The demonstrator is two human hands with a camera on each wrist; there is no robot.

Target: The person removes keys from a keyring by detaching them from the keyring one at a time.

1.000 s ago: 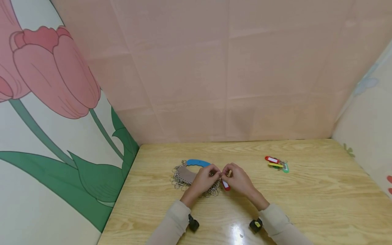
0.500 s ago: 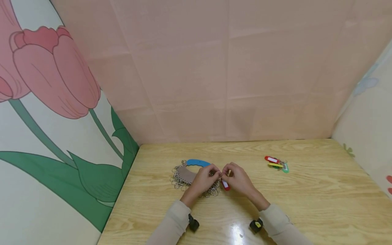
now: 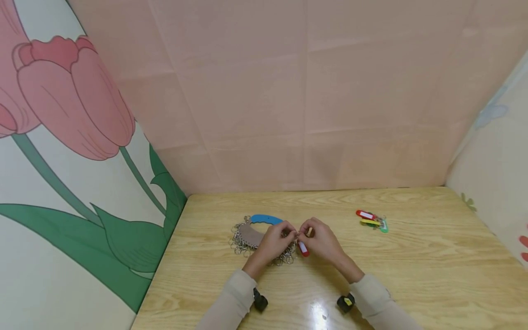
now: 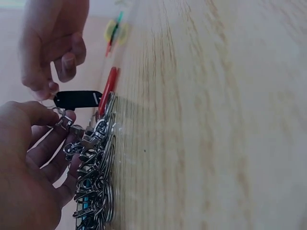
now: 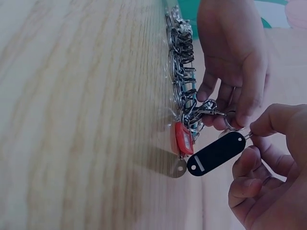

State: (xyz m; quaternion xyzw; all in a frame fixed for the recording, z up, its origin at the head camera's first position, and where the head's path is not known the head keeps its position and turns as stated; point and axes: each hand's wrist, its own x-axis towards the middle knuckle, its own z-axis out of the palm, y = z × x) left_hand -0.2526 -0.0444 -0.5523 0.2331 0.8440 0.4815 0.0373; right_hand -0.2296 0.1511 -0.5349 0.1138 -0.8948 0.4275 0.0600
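Note:
A curved key holder with a blue handle (image 3: pixel 266 219) and a grey-brown plate (image 3: pixel 250 235) lies on the table, metal clips and rings (image 3: pixel 240 250) hanging along its outer edge. Over its right end, my left hand (image 3: pixel 275 241) pinches a metal key ring (image 5: pixel 233 120) joined to one of the clips. Facing it, my right hand (image 3: pixel 322 241) pinches the small ring of a black key tag (image 5: pixel 217 154) between thumb and forefinger. The two rings meet or nearly meet; fingertips hide the exact contact. A red key tag (image 3: pixel 303 249) hangs by the holder's end below my hands.
Farther right on the wooden table (image 3: pixel 429 256) lies a small pile of key tags, with a red tag (image 3: pixel 365 215), a yellow tag (image 3: pixel 371 222) and a green tag (image 3: pixel 384 226). A pink sheet (image 3: pixel 264 114) covers the wall behind. A tulip-printed wall (image 3: pixel 74 101) stands at left.

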